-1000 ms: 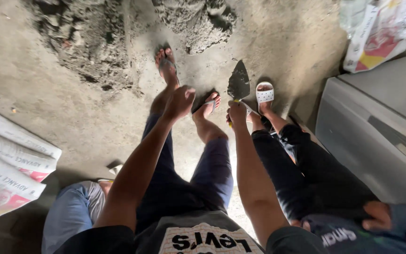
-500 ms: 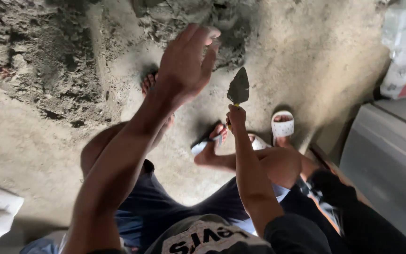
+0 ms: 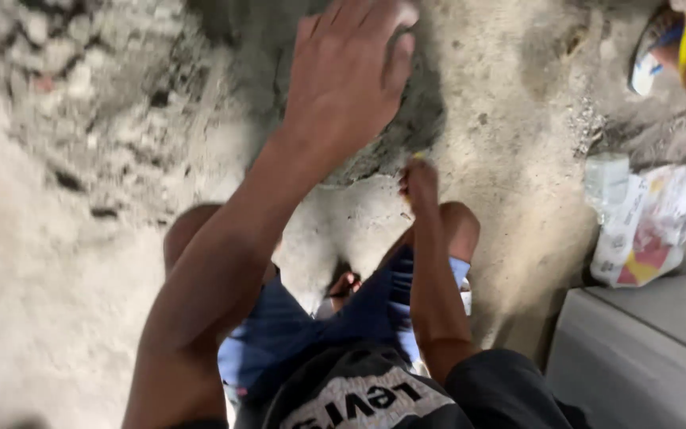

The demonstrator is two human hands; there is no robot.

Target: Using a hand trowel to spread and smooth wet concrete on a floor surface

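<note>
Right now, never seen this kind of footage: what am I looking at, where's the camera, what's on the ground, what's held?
There is no machine here: a person works with two bare hands, and the one camera sits on their head, looking down past their chest and knees. The left hand is stretched forward with fingers spread, over a grey mound of mortar or wet sand on the rough concrete floor; blur hides whether it touches. The right hand is closed near the mound's edge, but what it grips cannot be made out. To the right lie a printed paper sack and a grey box-like casing. Rubble lies upper left.
</note>
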